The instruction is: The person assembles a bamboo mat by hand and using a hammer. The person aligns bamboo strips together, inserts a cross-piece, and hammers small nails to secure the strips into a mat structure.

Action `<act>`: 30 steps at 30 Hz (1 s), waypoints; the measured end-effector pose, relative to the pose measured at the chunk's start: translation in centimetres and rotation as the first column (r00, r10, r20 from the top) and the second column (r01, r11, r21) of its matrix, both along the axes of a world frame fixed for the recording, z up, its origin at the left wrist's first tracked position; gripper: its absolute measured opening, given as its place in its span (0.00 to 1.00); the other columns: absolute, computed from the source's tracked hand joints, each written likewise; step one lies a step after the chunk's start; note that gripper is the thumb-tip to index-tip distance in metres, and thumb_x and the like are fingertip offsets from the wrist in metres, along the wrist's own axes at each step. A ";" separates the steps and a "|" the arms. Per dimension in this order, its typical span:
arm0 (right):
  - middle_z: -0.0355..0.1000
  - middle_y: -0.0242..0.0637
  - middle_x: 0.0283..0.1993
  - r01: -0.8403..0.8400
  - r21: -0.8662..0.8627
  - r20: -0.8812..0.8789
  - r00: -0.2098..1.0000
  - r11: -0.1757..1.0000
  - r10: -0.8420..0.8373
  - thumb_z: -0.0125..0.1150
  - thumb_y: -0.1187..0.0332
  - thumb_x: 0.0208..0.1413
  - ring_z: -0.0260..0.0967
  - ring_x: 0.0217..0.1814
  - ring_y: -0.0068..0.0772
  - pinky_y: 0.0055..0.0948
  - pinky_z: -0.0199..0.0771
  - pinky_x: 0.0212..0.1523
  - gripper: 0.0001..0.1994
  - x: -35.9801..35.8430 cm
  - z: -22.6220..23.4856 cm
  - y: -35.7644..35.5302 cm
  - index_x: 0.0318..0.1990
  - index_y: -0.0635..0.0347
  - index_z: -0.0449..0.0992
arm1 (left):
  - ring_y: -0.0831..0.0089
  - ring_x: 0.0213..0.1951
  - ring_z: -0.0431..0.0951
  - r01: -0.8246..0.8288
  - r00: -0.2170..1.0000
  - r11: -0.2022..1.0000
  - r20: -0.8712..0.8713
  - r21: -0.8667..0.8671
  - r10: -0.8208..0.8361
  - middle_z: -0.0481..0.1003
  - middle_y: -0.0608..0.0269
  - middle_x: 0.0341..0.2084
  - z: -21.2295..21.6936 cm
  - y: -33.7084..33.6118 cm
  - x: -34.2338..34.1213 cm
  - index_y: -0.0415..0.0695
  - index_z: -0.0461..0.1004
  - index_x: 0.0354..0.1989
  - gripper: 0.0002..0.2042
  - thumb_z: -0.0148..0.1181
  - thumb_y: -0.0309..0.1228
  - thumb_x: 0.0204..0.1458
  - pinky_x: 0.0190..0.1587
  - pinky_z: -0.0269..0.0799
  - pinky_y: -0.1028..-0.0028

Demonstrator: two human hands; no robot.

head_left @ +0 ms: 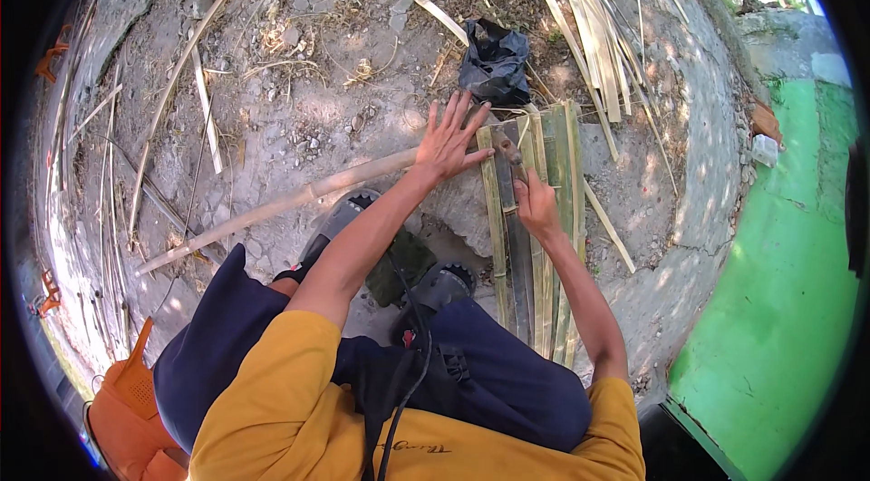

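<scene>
green bamboo strips (553,209); black plastic bag (495,62), yellow shirt (299,417), bright green wall (779,300)

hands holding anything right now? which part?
The right hand grips a long machete-like blade at its handle end, laid along the split bamboo strips. The left hand holds nothing; it rests flat, fingers spread, beside the strips.

Split bamboo strips (544,236), green-skinned, fibrous; dull grey metal blade (518,254); dry tan bamboo pole (272,207); crumpled glossy black plastic bag (495,62); rough, cracked concrete ground (299,118).
</scene>
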State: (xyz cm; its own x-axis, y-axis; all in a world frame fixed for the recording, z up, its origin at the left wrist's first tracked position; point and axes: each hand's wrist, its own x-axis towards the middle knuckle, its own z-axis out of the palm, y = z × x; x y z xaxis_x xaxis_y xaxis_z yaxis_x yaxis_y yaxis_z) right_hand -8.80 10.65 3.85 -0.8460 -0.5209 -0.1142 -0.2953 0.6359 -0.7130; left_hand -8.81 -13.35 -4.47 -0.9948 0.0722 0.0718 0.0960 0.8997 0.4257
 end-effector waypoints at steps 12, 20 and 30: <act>0.69 0.57 0.22 -0.032 -0.123 -0.140 0.990 0.992 0.015 0.55 0.65 0.71 0.71 0.27 0.69 0.58 0.63 0.28 0.10 -0.7 0.2 -0.7 0.43 0.65 0.69 | 0.51 0.79 0.44 -0.038 0.999 0.999 -0.011 0.002 0.038 0.46 0.47 0.79 -0.3 0.0 -0.2 0.47 0.42 0.82 0.54 0.51 0.70 0.56 0.77 0.34 0.42; 0.72 0.57 0.27 0.018 -0.012 -0.104 0.994 1.000 -0.019 0.55 0.61 0.71 0.74 0.32 0.66 0.57 0.67 0.31 0.13 -1.1 2.1 -0.8 0.42 0.64 0.70 | 0.49 0.78 0.48 -0.030 0.999 1.000 0.013 0.007 0.030 0.46 0.45 0.79 0.7 0.1 -0.4 0.49 0.42 0.82 0.53 0.50 0.71 0.56 0.76 0.35 0.41; 0.74 0.56 0.28 -0.089 0.115 -0.129 0.986 0.989 0.104 0.57 0.60 0.70 0.74 0.32 0.66 0.55 0.69 0.31 0.12 -3.4 2.1 1.9 0.43 0.61 0.71 | 0.47 0.58 0.67 -0.339 0.939 0.921 0.122 0.192 0.320 0.64 0.46 0.55 1.9 1.1 2.0 0.36 0.60 0.60 0.49 0.69 0.67 0.44 0.57 0.62 0.46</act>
